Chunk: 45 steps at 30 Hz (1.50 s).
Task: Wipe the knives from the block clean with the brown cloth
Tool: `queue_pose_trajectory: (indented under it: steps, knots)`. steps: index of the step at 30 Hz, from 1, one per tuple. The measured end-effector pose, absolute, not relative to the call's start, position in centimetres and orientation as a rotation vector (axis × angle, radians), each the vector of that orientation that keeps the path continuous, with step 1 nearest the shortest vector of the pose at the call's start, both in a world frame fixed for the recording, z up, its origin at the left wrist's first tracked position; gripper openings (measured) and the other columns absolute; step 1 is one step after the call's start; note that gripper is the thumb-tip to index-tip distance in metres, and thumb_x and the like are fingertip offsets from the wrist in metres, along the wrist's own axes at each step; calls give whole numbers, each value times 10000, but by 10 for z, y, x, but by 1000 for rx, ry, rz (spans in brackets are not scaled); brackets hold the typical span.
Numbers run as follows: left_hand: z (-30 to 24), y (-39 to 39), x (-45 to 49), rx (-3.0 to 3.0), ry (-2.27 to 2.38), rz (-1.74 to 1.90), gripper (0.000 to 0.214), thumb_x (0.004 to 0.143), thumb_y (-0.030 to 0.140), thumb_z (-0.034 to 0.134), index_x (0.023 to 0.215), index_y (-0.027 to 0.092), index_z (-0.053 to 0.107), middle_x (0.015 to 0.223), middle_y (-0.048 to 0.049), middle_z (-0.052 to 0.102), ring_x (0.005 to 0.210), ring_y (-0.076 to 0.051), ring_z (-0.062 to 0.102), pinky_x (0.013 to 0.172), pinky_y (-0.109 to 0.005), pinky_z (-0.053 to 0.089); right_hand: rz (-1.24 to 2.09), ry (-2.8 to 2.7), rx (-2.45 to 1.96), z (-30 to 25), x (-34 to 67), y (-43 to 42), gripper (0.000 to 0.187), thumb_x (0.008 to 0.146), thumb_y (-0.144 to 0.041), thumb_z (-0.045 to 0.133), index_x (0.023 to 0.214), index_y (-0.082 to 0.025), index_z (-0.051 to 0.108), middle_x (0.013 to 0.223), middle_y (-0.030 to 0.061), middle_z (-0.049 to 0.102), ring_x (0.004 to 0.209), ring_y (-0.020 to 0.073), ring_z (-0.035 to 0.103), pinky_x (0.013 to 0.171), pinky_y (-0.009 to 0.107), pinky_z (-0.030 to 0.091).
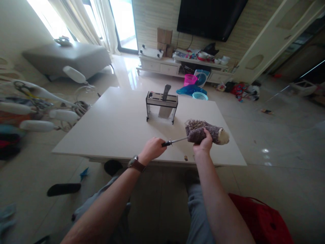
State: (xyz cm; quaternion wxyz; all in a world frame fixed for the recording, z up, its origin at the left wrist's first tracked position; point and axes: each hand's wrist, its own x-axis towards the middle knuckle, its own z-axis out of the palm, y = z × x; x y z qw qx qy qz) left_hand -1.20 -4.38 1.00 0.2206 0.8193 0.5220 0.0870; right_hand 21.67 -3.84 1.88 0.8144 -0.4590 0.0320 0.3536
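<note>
My left hand (154,148), with a watch at its wrist, is closed around the black handle of a sharpening steel (179,139). The thin metal rod points right, and its far end disappears at the fuzzy grey-brown cloth (196,135). That bundled cloth has a cream end and is gripped by my right hand (204,143), thumb on top. Both hands are over the near right part of the white table (111,125). Beyond them stands a knife rack (161,98) with one black-handled, broad-bladed knife (166,91) slotted upright in it.
A small dark piece (186,158) lies near the table's front edge. Left of the table is a white-armed lamp (76,74). Behind it are a blue basket (200,96), a pink basket (190,80) and a TV cabinet (169,69). A red bag (264,217) lies at lower right.
</note>
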Motion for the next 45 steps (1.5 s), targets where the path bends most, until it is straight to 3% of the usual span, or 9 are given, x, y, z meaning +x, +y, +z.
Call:
queue_pose_trajectory:
  steps: [8,17,24,30,34,45]
  knots:
    - [18,-40,-22,2239,1528,293,331,940,409,566,809,216,800,838,-147,752,788,-231,652,625,-327,275,693,18,-961,16,232,-38,462,737,-284,764,1183,-202,673,1153,12,754,1001,159,736,932,354,615]
    - [15,-43,-11,2028,1555,446,387,954,409,534,803,167,796,822,-180,756,687,-182,625,609,-329,262,861,-261,-970,20,185,-44,550,566,-225,876,1086,-164,705,1047,-1,766,948,153,717,953,333,588]
    - [13,-51,8,2065,1458,455,281,888,278,563,861,155,814,991,-242,772,791,-187,676,656,-310,340,1062,-394,-1032,16,149,-55,494,548,-243,896,1006,-143,740,992,29,785,918,184,721,926,368,598]
    - [11,-51,3,2089,1426,439,286,885,288,564,842,150,811,961,-254,769,751,-170,665,639,-309,335,1016,-361,-1042,17,144,-57,505,529,-208,895,1005,-140,738,983,31,787,939,196,723,925,371,597]
    - [13,-45,-4,2147,1448,415,306,898,350,577,812,174,812,901,-229,771,740,-182,656,629,-328,307,964,-274,-1015,20,143,-56,545,527,-204,884,1045,-150,724,1007,24,781,961,194,719,946,375,592]
    - [19,-37,-20,2327,1455,262,247,865,287,575,806,205,801,804,-138,759,742,-218,663,629,-328,319,795,20,-1007,25,179,-46,554,570,-181,815,1111,-167,692,1127,32,756,960,183,729,904,356,625]
